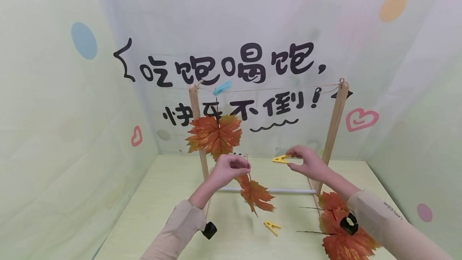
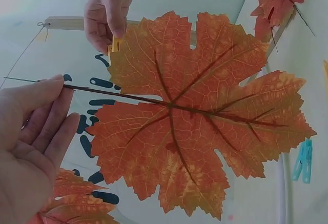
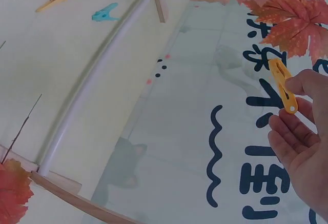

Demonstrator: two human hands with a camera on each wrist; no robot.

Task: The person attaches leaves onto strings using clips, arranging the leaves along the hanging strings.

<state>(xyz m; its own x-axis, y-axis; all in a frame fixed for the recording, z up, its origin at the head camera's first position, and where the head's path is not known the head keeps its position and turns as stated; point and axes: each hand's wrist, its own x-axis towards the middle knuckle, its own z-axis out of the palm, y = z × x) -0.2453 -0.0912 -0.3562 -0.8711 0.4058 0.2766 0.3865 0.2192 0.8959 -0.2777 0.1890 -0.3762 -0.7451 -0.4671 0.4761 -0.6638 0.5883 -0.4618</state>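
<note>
Just below the head view's centre, pinching a leaf [image 1: 256, 195] by its stem with the left hand [image 1: 228, 169] and, farther right, a yellow clip [image 1: 276, 159] with the right hand [image 1: 310, 164]. Seemingly partway: with a hung leaf [image 1: 213, 136] left of centre on the string [image 1: 260, 90], but loose leaves [image 1: 345, 246] at lower right unhung, partly hidden by a sleeve [image 1: 384, 216].

From the head view, the hanging leaf [image 1: 220, 131] hides a stretch of the left post [image 1: 194, 103], the held leaf [image 1: 257, 196] covers most of a blue clip [image 3: 105, 13], and the right sleeve [image 1: 382, 220], its lettering too small to read, overlaps the loose leaves [image 1: 341, 244], which the bottom edge crops. In the left wrist view, the held leaf covers much of the wall writing [image 2: 102, 102]. The right wrist view's edge crops the right grip [image 3: 305, 142].
</note>
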